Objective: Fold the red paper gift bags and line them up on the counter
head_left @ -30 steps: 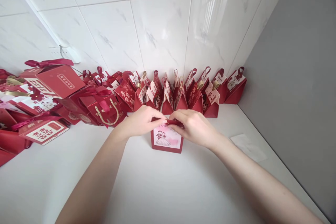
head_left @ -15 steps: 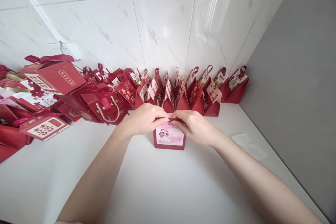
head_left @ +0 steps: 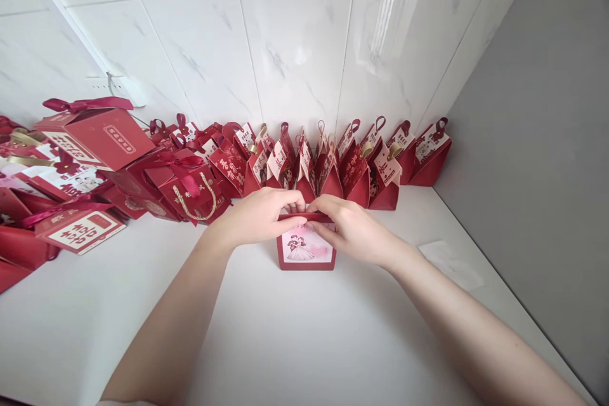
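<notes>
A small red gift box (head_left: 307, 247) with a pink-and-white panel of a bridal couple stands upright on the white table, in the middle of the head view. My left hand (head_left: 269, 217) pinches its top edge from the left, thumb in front and fingers behind. From the right, my right hand (head_left: 349, 228) grips the same top edge in a like way, the two sets of fingertips almost meeting. The fingers partly cover the box's upper part. Its back is hidden.
Several red gift boxes with ribbon loops (head_left: 352, 171) line the tiled wall (head_left: 295, 51). On the left lies a pile of boxes, including a ribboned red box (head_left: 98, 133) and a rope-handled one (head_left: 190, 187). A thin white sheet (head_left: 450, 264) lies right, near a grey panel (head_left: 533, 139).
The fingers of both hands have spread slightly from the thumbs, and more of the box's red top edge shows. The box stands where it was.
</notes>
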Demonstrator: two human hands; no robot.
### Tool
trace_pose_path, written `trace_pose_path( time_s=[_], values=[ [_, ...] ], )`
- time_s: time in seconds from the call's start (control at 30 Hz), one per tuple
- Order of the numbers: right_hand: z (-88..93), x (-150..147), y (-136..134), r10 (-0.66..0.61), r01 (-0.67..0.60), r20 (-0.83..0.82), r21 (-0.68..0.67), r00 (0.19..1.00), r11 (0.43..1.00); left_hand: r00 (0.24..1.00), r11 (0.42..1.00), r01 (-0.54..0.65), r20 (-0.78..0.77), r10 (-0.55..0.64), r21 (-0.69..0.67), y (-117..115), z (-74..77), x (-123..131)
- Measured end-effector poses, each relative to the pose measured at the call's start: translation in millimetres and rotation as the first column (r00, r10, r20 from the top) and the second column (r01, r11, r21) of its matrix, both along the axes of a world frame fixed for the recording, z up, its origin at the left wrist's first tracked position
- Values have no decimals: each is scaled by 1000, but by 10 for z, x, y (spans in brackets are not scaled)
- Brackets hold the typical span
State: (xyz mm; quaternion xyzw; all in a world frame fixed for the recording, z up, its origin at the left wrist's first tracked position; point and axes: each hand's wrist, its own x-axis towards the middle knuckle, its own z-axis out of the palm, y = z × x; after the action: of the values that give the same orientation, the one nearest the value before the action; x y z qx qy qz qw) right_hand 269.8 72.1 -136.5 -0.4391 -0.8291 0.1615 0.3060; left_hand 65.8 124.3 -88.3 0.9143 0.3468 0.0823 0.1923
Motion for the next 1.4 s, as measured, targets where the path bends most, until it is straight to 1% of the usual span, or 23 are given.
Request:
trace_pose_path(
  time_s=[0.1, 0.27, 0.4, 0.47, 0.57, 0.63, 0.7, 0.77, 0.87, 0.93, 1.07, 1.2, 1.3, 1.4],
  values=[
    [-27, -13, 28, -14, 14, -46, 1, 999, 1000, 999, 999, 34, -20, -33, 42, -19, -7, 35],
    [-44, 5, 56, 19, -18, -156, 8, 988, 1000, 992, 985, 123, -20, -122, 119, -24, -17, 56],
    [-75, 23, 93, -9, 3, -211, -31, 977, 1000, 991, 982, 129, 8, -132, 138, 10, -51, 53],
    [-90, 44, 124, -10, -10, -235, -87, 972, 996, 993, 989, 105, 39, -109, 100, 37, -66, 45],
    [-90, 99, 163, -32, -4, -229, -158, 973, 987, 998, 999, 43, 55, -42, -9, 76, -65, 15],
    [-62, 149, 169, -52, 16, -239, -151, 970, 988, 998, 997, 10, 61, -5, -71, 97, -45, -19],
    [-13, 206, 154, -55, 22, -245, -136, 968, 990, 995, 995, -1, 95, 11, -101, 113, -14, -63],
    [47, 269, 124, -64, 35, -195, -146, 979, 989, 993, 994, -7, 115, 20, -113, 124, 21, -114],
    [122, 357, 79, -89, 71, -85, -195, 992, 978, 997, 991, -43, 61, 51, -126, 141, 63, -183],
    [148, 397, 66, -72, 57, -54, -230, 996, 972, 997, 989, -57, 36, 62, -138, 158, 73, -211],
    [151, 431, 76, -24, 10, -50, -250, 998, 968, 999, 990, -20, 36, 25, -141, 203, 57, -222],
    [154, 438, 85, 9, -18, -40, -223, 999, 975, 999, 984, 9, 49, 0, -179, 239, 34, -230],
    [172, 432, 80, -8, -2, -50, -198, 999, 980, 998, 986, -6, 65, 17, -166, 241, 34, -251],
    [174, 428, 85, -37, 7, -130, -223, 991, 975, 990, 983, -49, 119, 71, -176, 235, 33, -268]
  ],
)
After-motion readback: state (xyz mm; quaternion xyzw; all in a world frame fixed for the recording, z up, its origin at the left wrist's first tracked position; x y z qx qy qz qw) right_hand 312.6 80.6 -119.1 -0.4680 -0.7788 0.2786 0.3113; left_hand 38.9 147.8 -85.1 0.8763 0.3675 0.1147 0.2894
